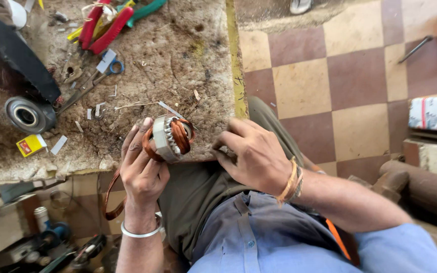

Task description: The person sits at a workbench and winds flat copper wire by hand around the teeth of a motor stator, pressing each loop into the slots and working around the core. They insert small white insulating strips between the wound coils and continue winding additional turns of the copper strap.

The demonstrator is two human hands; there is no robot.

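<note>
Motor stator clamped in left hand grip over gritty workbench; right hand curled, checkered floor.

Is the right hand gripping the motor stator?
No, the left hand alone holds the motor stator; the right hand is beside it, apart.

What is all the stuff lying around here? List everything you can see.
motor stator: one, grey ring with copper coils, held at the bench edge
pliers: red-handled, top of workbench
scissors: one, blue-handled, mid bench
bearing: one, grey, left of bench
small box: one, yellow, left bench edge
workbench: one, worn brown
floor tiles: cream and maroon checks, right
left hand: grips the stator, steel bangle on wrist
right hand: beside the stator, thread band on wrist
</note>
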